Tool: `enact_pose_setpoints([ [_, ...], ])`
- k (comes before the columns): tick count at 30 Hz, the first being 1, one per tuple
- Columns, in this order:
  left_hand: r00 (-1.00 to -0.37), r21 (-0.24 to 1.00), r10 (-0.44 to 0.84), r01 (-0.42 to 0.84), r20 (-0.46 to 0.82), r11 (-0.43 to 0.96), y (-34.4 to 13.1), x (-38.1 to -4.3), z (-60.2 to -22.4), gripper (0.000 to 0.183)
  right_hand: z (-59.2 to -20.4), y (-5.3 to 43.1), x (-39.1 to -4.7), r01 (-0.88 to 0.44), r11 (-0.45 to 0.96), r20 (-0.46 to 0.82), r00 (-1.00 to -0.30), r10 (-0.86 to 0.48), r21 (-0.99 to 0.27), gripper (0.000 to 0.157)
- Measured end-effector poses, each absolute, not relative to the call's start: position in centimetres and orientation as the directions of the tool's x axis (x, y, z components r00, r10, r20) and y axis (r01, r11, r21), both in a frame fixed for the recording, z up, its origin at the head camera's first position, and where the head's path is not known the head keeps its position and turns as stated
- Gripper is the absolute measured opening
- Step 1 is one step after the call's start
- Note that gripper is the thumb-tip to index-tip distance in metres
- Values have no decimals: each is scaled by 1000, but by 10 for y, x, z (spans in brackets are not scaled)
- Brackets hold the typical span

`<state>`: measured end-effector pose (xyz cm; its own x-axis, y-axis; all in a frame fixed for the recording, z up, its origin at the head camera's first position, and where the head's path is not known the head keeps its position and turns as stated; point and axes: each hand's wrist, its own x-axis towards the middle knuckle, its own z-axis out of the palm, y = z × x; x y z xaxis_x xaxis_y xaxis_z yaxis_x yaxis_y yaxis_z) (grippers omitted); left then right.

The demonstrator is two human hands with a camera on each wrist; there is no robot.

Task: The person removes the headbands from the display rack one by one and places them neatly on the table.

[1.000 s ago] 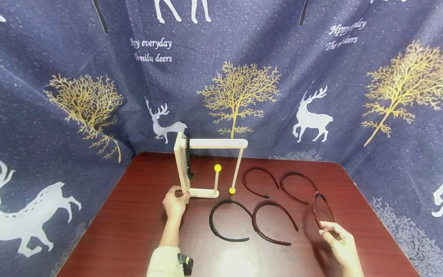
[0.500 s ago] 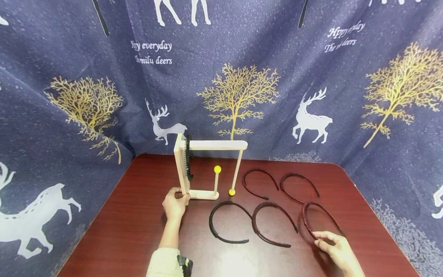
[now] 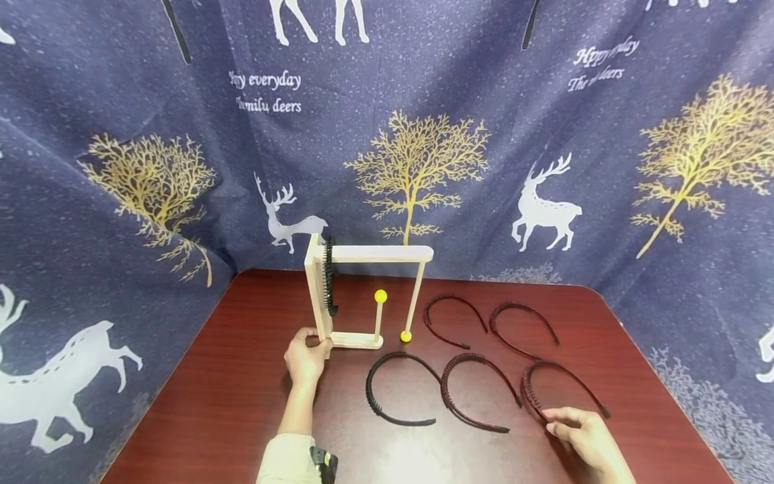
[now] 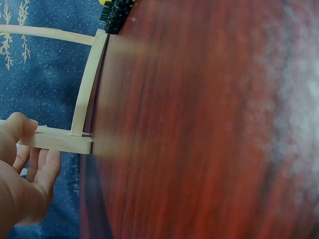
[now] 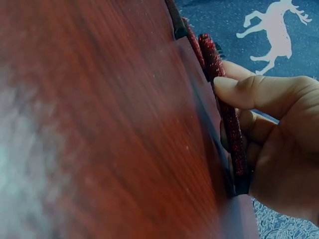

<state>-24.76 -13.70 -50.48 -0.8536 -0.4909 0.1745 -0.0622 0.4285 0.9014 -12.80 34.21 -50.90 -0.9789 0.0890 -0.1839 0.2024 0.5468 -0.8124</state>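
My left hand (image 3: 305,359) grips the foot of a pale wooden stand (image 3: 381,253) with yellow ball ends. In the left wrist view, the thumb lies over the wooden bar (image 4: 62,143) and the fingers are beneath. A black toothed headband (image 3: 328,282) hangs on the stand's upper bar. At the table's right side, my right hand (image 3: 583,437) pinches a dark red headband (image 3: 528,390) close to one end. The right wrist view shows this glittery red headband (image 5: 232,129) between thumb and fingers, low at the tabletop; whether it fully touches is unclear.
A black headband (image 3: 370,390) and a dark red headband (image 3: 446,386) lie mid-table. Two more dark headbands, one (image 3: 426,316) by the stand and another (image 3: 494,323) to its right, lie behind. A patterned curtain (image 3: 387,81) hangs beyond the reddish-brown table (image 3: 230,376).
My right hand has lowered the dark red headband toward the tabletop and slightly left, turning it from upright to nearly flat. The left hand and stand have stayed put.
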Motion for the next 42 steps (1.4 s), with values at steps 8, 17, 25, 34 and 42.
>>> enact_pose_setpoints([
  [8,-858,901,-483,-56,177,430,-135,-246,-503,24,-515,339,-140,142,585,-68,-987,146,-799,22],
  [17,-856,899,-486,-62,176,434,-135,-246,-503,24,-512,338,-151,120,631,-77,-992,96,-767,24],
  [25,-856,898,-485,-58,180,436,-135,-246,-503,23,-510,331,-150,85,541,-90,-996,17,-837,27],
  [34,-852,900,-489,-52,187,433,-137,-245,-504,23,-508,318,-152,94,622,-104,-994,21,-777,27],
  [42,-855,899,-482,-43,192,436,-137,-247,-505,23,-502,308,-154,31,622,-9,-999,39,-782,29],
])
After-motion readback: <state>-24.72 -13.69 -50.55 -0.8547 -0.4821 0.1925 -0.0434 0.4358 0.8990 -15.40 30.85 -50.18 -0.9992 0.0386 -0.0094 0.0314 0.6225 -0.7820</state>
